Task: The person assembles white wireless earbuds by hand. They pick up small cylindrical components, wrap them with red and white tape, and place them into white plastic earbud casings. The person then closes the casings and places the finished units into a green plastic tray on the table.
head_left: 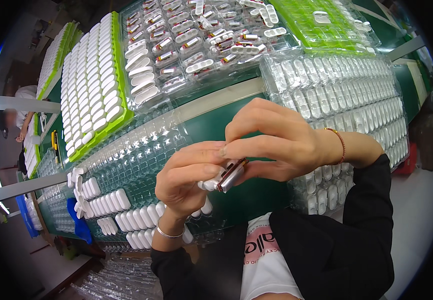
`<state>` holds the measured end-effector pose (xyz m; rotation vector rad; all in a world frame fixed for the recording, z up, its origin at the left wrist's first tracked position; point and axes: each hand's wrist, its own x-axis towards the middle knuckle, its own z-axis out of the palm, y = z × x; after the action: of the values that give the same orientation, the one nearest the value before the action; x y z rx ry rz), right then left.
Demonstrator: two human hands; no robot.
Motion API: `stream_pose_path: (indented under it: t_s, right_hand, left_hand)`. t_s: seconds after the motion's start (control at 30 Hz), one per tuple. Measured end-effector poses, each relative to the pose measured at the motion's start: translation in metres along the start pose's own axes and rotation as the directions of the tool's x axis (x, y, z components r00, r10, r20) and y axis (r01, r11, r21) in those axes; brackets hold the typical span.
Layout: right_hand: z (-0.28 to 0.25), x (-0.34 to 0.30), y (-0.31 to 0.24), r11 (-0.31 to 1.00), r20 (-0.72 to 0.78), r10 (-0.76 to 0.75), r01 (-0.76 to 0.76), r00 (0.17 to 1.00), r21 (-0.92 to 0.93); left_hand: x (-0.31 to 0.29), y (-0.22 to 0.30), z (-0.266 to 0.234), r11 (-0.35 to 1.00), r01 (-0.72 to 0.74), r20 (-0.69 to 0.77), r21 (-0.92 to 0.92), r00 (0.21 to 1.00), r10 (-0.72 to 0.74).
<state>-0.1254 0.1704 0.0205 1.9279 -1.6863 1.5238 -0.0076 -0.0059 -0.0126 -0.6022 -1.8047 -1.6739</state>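
Observation:
Both hands meet over the table's near middle around a small assembly (232, 176), which has a silver cell, a dark red board edge and some white plastic. My left hand (189, 175) is closed around its left side, with the fingertips on top. My right hand (279, 145) pinches it from the right, thumb underneath and fingers curled over the upper end. The fingers hide much of the piece. Below my left hand, a clear blister tray (151, 150) holds rows of white oval shells (139, 220).
A clear tray of white parts with silver and red pieces (186, 37) lies at the back. Green trays (119, 117) of white shells stand left, by a yellow cutter (55, 142). At right are stacked clear trays (276, 75) with white shells. Another person (24, 112) is far left.

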Motion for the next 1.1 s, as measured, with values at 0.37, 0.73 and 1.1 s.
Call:
stream_pose_path:
  t_s: [0.37, 0.73, 1.1]
  right_hand:
    - [0.003, -0.007, 0.001, 0.998, -0.032, 0.000, 0.002, 0.999, 0.068]
    - [0.000, -0.004, 0.006, 0.947, 0.017, 0.276, -0.275, 0.961, 0.166]
    - [-0.005, -0.006, 0.007, 0.926, 0.162, 0.257, -0.291, 0.953, 0.241]
  left_hand:
    - [-0.007, -0.002, 0.003, 0.994, 0.083, -0.045, -0.070, 0.995, -0.086]
    - [-0.006, -0.001, 0.004, 0.919, 0.374, -0.145, -0.123, 0.910, -0.390]
    - [-0.011, -0.006, -0.003, 0.892, 0.422, -0.001, -0.162, 0.904, -0.428]
